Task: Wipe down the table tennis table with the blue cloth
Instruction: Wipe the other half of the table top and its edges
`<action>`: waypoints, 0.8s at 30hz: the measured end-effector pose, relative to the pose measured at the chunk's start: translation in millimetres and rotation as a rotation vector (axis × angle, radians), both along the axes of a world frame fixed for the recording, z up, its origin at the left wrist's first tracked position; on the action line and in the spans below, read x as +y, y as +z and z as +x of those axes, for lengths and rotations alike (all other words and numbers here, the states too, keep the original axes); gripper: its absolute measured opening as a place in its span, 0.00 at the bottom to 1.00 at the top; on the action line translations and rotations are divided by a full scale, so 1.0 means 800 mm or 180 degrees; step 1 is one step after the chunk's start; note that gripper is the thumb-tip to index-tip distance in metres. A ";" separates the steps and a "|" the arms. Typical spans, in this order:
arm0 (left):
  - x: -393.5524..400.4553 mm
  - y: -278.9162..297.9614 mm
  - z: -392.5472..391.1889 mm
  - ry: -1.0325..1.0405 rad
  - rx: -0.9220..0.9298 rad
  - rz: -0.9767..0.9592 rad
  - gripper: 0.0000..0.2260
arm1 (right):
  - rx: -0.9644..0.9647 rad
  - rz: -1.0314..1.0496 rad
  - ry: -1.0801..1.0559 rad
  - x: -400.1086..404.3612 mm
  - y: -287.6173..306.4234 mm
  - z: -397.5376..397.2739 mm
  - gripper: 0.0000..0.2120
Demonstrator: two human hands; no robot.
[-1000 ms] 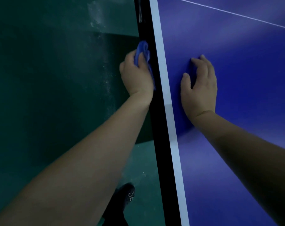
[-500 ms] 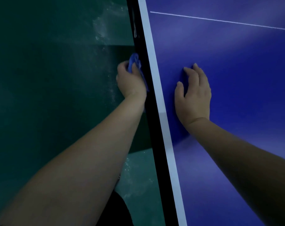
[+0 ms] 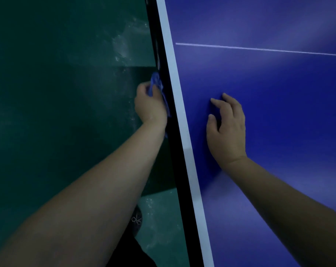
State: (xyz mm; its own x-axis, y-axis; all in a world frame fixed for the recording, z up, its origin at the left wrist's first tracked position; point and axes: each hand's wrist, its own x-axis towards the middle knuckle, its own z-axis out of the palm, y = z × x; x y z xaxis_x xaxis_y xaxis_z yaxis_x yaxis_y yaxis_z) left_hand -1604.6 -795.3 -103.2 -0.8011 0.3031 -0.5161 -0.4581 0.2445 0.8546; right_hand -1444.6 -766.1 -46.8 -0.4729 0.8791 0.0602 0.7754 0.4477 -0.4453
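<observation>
The table (image 3: 269, 132) takes up everything to the right of the left hand: a blue top with a white border stripe and a black side edge running just beside that hand's knuckles. A thin white line crosses the top well beyond the right hand. To the left of the left hand and below it lies the dark green floor (image 3: 57, 93), scuffed pale in patches, with a dark shoe (image 3: 137, 218) showing under the left forearm.

The right hand (image 3: 227, 130) rests on the blue top, palm down, fingers loosely spread and slightly bent, holding nothing; it looks like a brace. The left hand (image 3: 150, 106) is off the side of the table, fingers curled round the cloth (image 3: 156, 83), pressing it against the black edge. A bunch of cloth sticks out beyond the fingertips and a strip trails down between palm and edge.

The step in hand appears to be wiping the side edge. Several things could go wrong. The cloth is bunched small, so much of the edge may be touched by knuckles rather than fabric, leaving streaks. The trailing strip could catch under the rim, which is hidden here, and pull free of the grip, dropping to the floor. Leaning weight on the bracing hand may smear the top, and any grit picked up from the edge could be carried onto it.
</observation>
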 end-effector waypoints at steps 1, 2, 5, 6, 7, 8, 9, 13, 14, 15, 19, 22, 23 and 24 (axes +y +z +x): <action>-0.009 -0.004 0.010 0.0028 -0.0063 0.0022 0.06 | 0.0052 0.0014 0.0009 0.013 0.003 -0.012 0.17; -0.018 -0.006 0.021 0.0063 -0.0071 0.0038 0.07 | 0.0088 0.0041 0.0003 0.028 0.005 -0.028 0.17; -0.019 -0.001 0.024 0.0110 0.0231 0.0284 0.06 | 0.0130 0.0016 -0.0018 0.078 0.004 -0.084 0.18; -0.004 0.001 0.009 0.0093 0.0393 0.0403 0.05 | 0.0114 -0.0010 -0.0007 0.095 0.003 -0.104 0.18; 0.014 0.001 -0.010 0.0067 0.0554 0.0458 0.04 | 0.0067 -0.0013 0.0036 0.113 0.001 -0.123 0.18; 0.034 0.000 -0.032 0.0068 0.0652 0.0448 0.03 | -0.0016 0.0029 0.0110 0.130 0.000 -0.143 0.18; 0.054 -0.003 -0.054 0.0103 0.0646 0.0385 0.03 | -0.0132 0.0119 0.0201 0.146 -0.001 -0.161 0.18; 0.074 -0.017 -0.075 0.0206 -0.0200 0.0132 0.06 | -0.0386 0.0386 0.0360 0.192 -0.004 -0.210 0.19; 0.063 -0.015 -0.064 0.0177 -0.0334 0.0153 0.06 | -0.0331 0.0348 0.0329 0.198 -0.005 -0.215 0.19; 0.053 -0.009 -0.053 0.0148 -0.0349 0.0208 0.05 | -0.0254 0.0294 0.0278 0.202 -0.006 -0.218 0.19; 0.072 0.008 -0.070 0.0141 0.0260 0.0373 0.09 | -0.0125 0.0207 0.0151 0.206 -0.007 -0.218 0.19; 0.133 -0.002 -0.138 0.0184 0.0329 0.0188 0.05 | -0.0086 0.0207 0.0125 0.205 -0.006 -0.218 0.20; 0.147 -0.010 -0.154 0.0184 0.0223 0.0119 0.06 | -0.0078 0.0207 0.0123 0.205 -0.005 -0.217 0.20; 0.154 -0.020 -0.161 0.0176 0.0085 0.0048 0.07 | -0.0081 0.0199 0.0123 0.205 -0.005 -0.217 0.20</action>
State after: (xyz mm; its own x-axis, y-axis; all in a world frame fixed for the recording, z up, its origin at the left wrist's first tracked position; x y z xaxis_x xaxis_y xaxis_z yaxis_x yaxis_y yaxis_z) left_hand -1733.8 -672.2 -118.9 -0.8303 0.2655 -0.4899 -0.4475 0.2064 0.8702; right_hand -1618.5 -602.2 -50.8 -0.5085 0.8550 0.1020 0.7677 0.5039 -0.3959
